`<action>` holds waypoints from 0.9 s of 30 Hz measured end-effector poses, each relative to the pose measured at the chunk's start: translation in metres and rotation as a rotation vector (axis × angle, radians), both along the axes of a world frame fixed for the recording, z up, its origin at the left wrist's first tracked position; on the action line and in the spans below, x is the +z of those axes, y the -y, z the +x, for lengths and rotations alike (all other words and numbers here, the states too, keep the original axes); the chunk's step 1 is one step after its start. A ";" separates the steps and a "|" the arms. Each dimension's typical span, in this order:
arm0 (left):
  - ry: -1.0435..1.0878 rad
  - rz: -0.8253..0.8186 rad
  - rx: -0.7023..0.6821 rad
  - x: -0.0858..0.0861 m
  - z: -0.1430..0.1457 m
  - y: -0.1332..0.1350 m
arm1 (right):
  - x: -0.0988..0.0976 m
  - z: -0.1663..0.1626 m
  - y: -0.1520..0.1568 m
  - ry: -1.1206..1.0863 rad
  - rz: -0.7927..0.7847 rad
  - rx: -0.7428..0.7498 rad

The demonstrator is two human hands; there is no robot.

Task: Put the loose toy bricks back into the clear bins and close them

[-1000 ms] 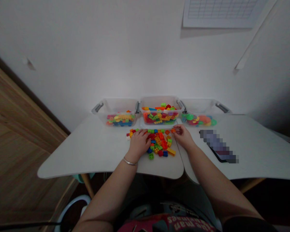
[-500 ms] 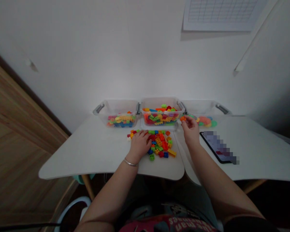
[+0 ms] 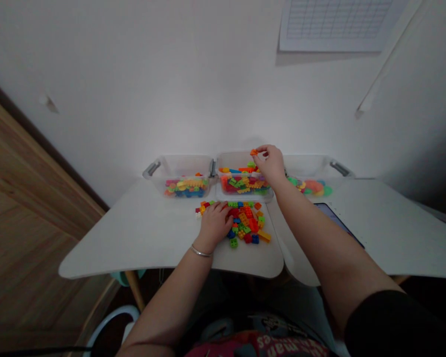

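Over the middle clear plastic bin [image 3: 245, 197], my right hand [image 3: 270, 163] pinches a small orange toy brick [image 3: 253, 152] between thumb and fingertips. Toy bricks of many colours [image 3: 243, 183] fill part of that bin. My left hand [image 3: 214, 222] lies palm down, fingers stretched out, on the left side of a loose brick pile [image 3: 250, 223]. Whatever is under its palm is hidden. Among the pile's pieces are a green brick [image 3: 234, 243] at the front and a yellow one [image 3: 263, 236] at the right.
The left clear bin [image 3: 182, 166] holds coloured pieces, and so does the right clear bin [image 3: 308, 166]. A phone or tablet [image 3: 338, 223] lies partly behind my right forearm. Two white tabletops [image 3: 141, 238] meet at a seam. A wall stands right behind the bins.
My right hand has moved left and up with the orange brick, from in front of the right bin to above the middle one. My left hand has stayed on the pile.
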State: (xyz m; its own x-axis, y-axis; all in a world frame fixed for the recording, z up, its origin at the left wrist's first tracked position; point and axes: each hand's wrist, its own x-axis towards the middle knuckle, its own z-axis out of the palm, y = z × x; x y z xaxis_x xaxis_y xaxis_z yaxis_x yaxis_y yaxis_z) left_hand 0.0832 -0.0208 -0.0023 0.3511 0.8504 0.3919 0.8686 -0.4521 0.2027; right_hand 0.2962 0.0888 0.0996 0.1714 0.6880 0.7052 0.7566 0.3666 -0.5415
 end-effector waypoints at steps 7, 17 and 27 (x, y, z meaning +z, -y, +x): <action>0.001 -0.001 0.000 -0.001 -0.001 -0.001 | 0.004 -0.016 -0.016 0.137 -0.382 -0.109; -0.012 0.003 -0.008 -0.001 -0.001 -0.002 | 0.002 -0.017 -0.013 0.176 -0.418 -0.168; -0.013 0.008 -0.003 -0.002 0.000 -0.002 | -0.001 -0.012 -0.004 0.068 -0.197 -0.011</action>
State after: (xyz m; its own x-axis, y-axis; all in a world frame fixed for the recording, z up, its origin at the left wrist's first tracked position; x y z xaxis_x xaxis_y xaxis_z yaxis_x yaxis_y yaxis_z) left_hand 0.0828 -0.0192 -0.0040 0.3584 0.8464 0.3939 0.8699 -0.4559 0.1883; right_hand 0.2839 0.0926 0.0985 0.1366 0.8120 0.5675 0.7973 0.2499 -0.5495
